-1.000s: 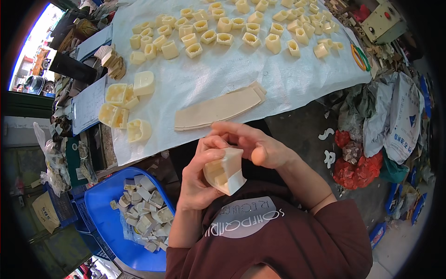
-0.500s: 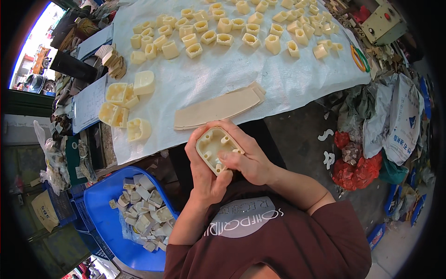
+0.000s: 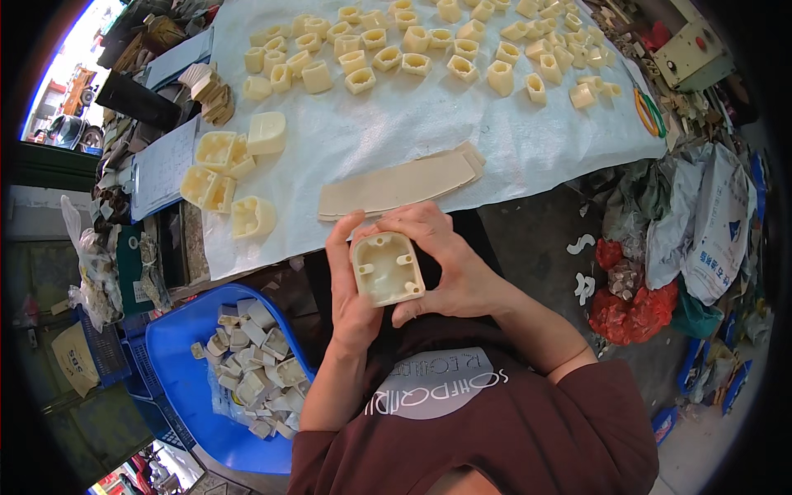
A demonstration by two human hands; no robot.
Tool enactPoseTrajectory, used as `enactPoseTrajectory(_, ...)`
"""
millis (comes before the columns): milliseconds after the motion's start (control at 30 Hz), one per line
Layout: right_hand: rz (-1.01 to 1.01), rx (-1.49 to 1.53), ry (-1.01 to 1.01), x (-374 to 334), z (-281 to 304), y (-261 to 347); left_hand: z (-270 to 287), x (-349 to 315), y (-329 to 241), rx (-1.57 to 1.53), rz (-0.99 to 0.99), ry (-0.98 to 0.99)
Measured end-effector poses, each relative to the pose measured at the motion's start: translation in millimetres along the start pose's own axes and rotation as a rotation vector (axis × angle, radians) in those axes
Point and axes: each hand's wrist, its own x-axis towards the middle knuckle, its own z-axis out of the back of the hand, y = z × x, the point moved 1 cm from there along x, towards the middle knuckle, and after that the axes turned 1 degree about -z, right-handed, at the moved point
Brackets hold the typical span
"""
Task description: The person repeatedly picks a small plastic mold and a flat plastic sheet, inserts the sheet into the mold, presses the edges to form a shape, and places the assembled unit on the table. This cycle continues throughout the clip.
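Between my two hands sits a cream plastic housing (image 3: 386,279), its hollow side facing up with small posts inside. My left hand (image 3: 350,289) grips its left side, the index finger raised along the edge. Around the far and right sides curl the fingers of my right hand (image 3: 441,264), with the thumb at the near right corner. Just beyond, at the table's near edge, lie flat beige strips (image 3: 404,183) in a stack. Several similar yellowish housings (image 3: 252,216) stand to the left of the strips.
Many small cream caps (image 3: 417,63) cover the far part of the white-sheeted table (image 3: 297,177). A blue tub (image 3: 177,346) of pale pieces stands lower left. Scissors (image 3: 648,111) lie at the right edge; white sacks (image 3: 718,219) and red bags (image 3: 635,309) are beyond it.
The housing has been turned a little and sits more upright in my hands. My right thumb has moved from inside it to its near corner. The view has shifted slightly.
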Motion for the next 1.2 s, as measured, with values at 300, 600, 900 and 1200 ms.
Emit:
enactPoseTrajectory(300,0.064,-0.178,-0.123,-1.3,-12.1,-3.4,1.6,2.6,7.3,-0.234,0.152,0.041)
enactPoseTrajectory(600,0.129,0.008,-0.004,-5.8,-12.3,-9.5,5.4,8.3,0.9,-0.295,0.284,-0.002)
enactPoseTrajectory(900,-0.034,0.346,0.004,-6.9,-12.4,-17.5,-0.6,2.6,5.0,-0.207,0.161,0.095)
enactPoseTrajectory(1200,-0.25,0.635,0.039,8.9,-8.1,-15.5,-14.1,7.1,0.0,-0.162,0.199,-0.077)
